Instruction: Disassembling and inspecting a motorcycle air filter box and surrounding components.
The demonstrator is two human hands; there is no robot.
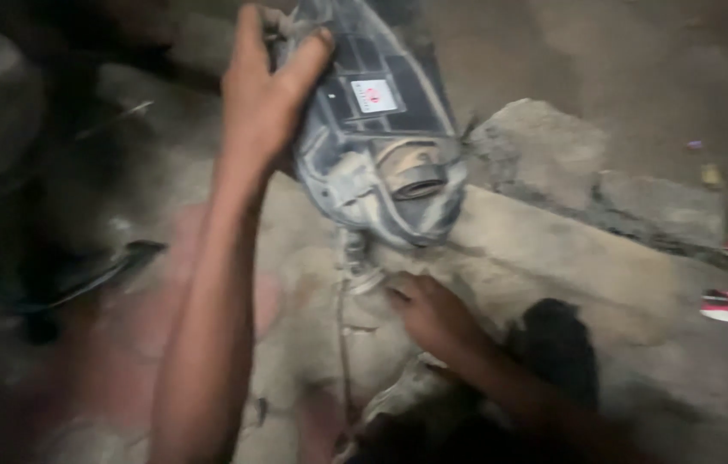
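My left hand (265, 90) grips the upper edge of a dusty dark blue-grey plastic housing (381, 142), a vehicle lamp or air-box kind of part with a round socket and a white label. The housing is lifted and tilted above the ground. My right hand (433, 314) is below it, fingers curled around a thin cable (348, 283) that hangs from the housing's underside. The picture is blurred by motion.
A dusty concrete slab or kerb (605, 258) runs to the right, with broken stone (544, 146) behind it. A dark object (553, 344) lies near my right forearm. A small red and white scrap (727, 306) sits at the right edge. A dark tool-like shape (97, 275) lies left.
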